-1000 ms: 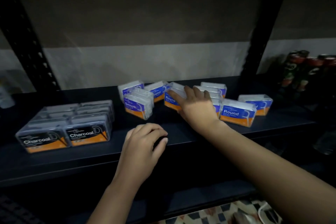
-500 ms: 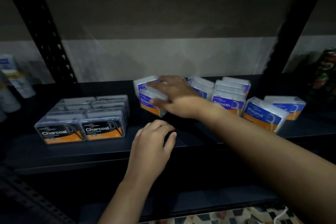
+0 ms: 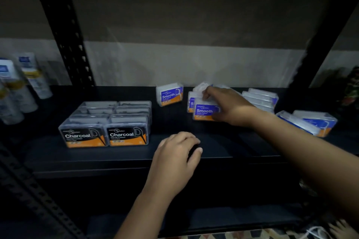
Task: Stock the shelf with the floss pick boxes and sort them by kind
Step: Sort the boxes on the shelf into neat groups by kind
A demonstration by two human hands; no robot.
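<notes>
On the black shelf (image 3: pixel 116 153), black Charcoal boxes (image 3: pixel 104 122) stand in two neat rows at the left. One blue Smooth box (image 3: pixel 169 94) stands alone at the back middle. My right hand (image 3: pixel 227 105) grips another Smooth box (image 3: pixel 204 111) from above, with a further blue box (image 3: pixel 191 102) just behind it. More blue boxes (image 3: pixel 260 99) are stacked to the right, and two Round boxes (image 3: pixel 308 122) lie at the far right. My left hand (image 3: pixel 174 159) rests on the shelf's front edge, fingers loosely curled, holding nothing.
Black perforated uprights (image 3: pixel 71 31) frame the bay. White tubes (image 3: pixel 33 77) stand in the bay to the left, dark bottles (image 3: pixel 351 87) to the right. A lower shelf (image 3: pixel 194 217) and patterned floor (image 3: pixel 233 235) show below.
My right hand has swept from the Round boxes leftward to the Smooth boxes and now holds one. A single Smooth box now stands apart at the back. My left hand stayed on the edge.
</notes>
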